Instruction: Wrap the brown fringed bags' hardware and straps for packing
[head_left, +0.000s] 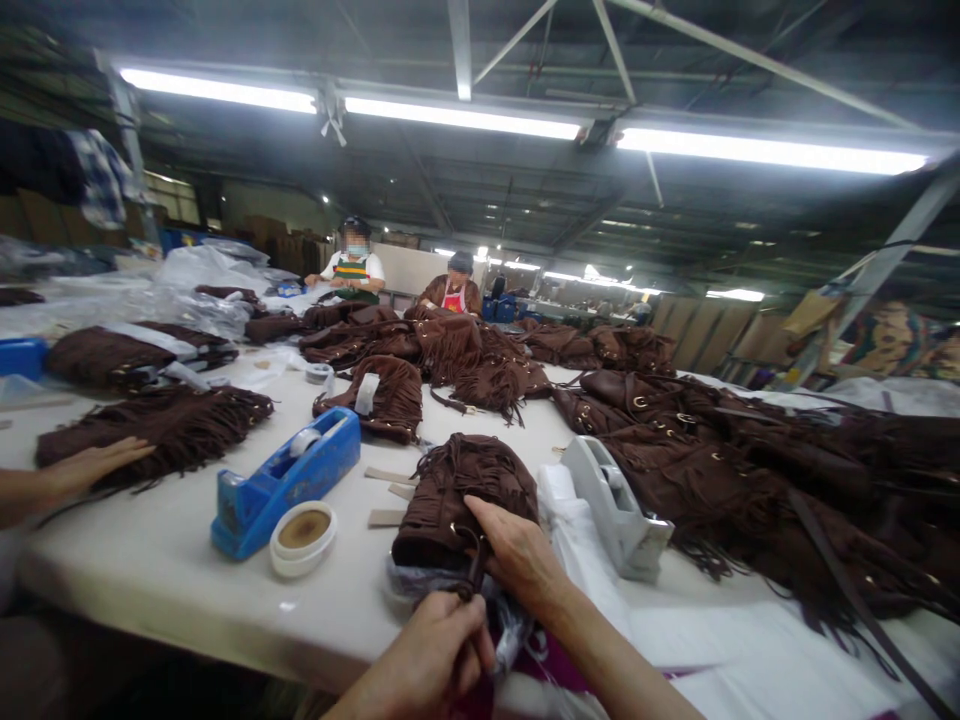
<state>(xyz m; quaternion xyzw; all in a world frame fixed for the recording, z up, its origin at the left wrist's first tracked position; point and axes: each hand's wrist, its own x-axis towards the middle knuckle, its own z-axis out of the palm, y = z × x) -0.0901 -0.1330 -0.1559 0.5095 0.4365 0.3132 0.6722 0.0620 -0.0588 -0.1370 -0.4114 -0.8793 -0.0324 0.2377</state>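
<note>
A dark brown fringed handbag [466, 480] lies on the table in front of me, at its near edge. My left hand [454, 635] is closed around the end of a brown strap [475, 570] at the bag's near side. My right hand [517, 545] grips the bag's right side, its fingers lying over the fringe and partly hidden. Clear plastic [514, 630] shows beneath the bag and between my forearms. A blue tape dispenser [289, 480] and a roll of tape [302, 538] stand left of the bag; a grey tape dispenser [616, 505] stands to its right.
Another person's hand [97, 465] rests on a fringed bag [172, 430] at the left. Piled brown bags [735, 470] cover the right side, with more bags [450, 345] farther back. White sheets [750, 650] lie at front right. Two people [356, 270] work across the table.
</note>
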